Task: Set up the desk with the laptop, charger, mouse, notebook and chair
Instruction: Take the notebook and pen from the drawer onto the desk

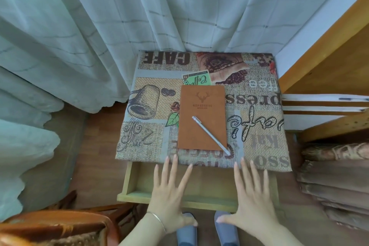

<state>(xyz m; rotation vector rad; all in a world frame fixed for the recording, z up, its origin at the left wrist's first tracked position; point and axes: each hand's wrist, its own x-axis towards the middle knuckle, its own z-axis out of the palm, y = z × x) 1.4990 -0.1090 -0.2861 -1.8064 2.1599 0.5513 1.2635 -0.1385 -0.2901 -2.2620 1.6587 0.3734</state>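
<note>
Both hands empty — my left hand (169, 191) and right hand (252, 195) are spread flat, fingers splayed, over the open drawer (139, 180)

Nothing is gripped yet; the brown notebook (201, 118) lies shut in the middle of the small desk (265, 146), on its printed cloth, with a silver pen (210, 135) resting loose and slantwise across the cover. I judge the notebook light and thin, slightly flexible, its cover soft and not slippery — best pinched along a long edge and kept level, or the pen will roll off. Part of the wooden chair (56, 225) shows at lower left; laptop, charger and mouse are out of view
</note>
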